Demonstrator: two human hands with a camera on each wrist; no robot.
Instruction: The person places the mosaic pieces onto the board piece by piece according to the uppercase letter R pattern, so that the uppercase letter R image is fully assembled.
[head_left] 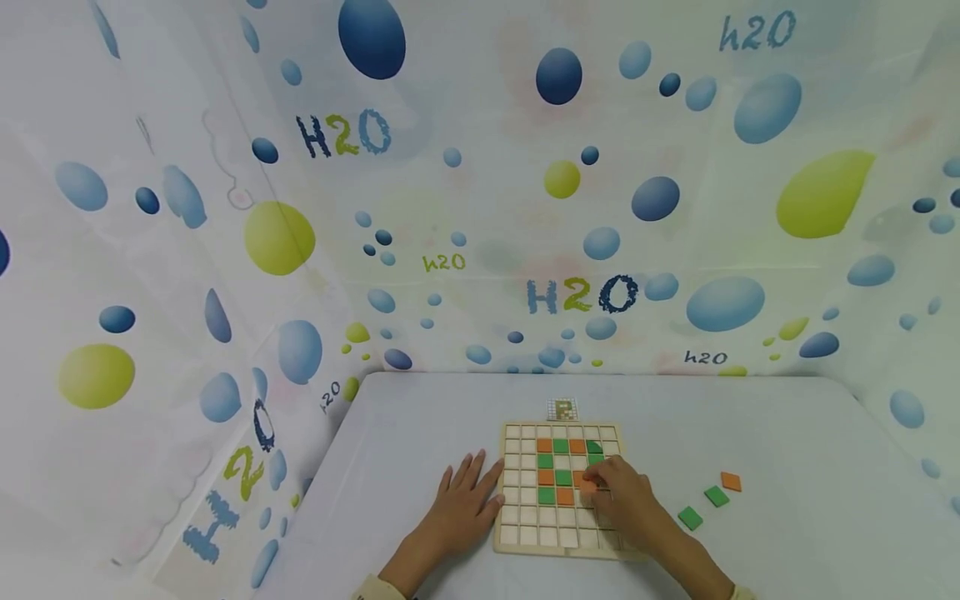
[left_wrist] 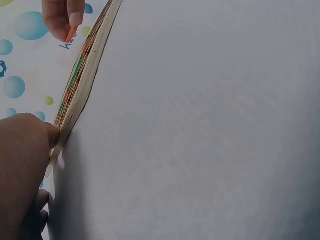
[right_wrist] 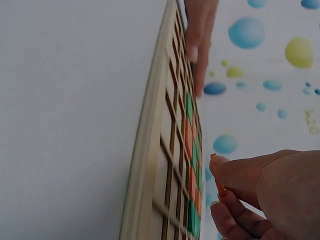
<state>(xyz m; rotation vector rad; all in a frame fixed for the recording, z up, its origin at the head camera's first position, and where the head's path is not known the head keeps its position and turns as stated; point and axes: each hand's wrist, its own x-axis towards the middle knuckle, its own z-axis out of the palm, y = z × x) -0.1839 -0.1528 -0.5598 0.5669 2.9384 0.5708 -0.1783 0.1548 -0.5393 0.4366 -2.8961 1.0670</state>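
Observation:
A square wooden grid board (head_left: 510, 533) lies on the table, with orange and green square tiles set in several of its cells. My right hand (head_left: 628, 504) is over the board's right part, pinching an orange tile (right_wrist: 220, 189) between thumb and fingers. That tile also shows in the left wrist view, held above the board. My left hand (head_left: 467, 507) lies at the board's left edge, fingers straight and spread, thumb against the rim. One green tile (head_left: 594, 447) near the top right sits crooked in its cell.
To the right of the board lie a loose orange tile (head_left: 731, 481) and two green ones, the nearer green tile (head_left: 690, 517) closest to my right forearm. A small pattern card (head_left: 562, 408) stands behind the board's far edge. A printed cloth (head_left: 487, 208) hangs around the table.

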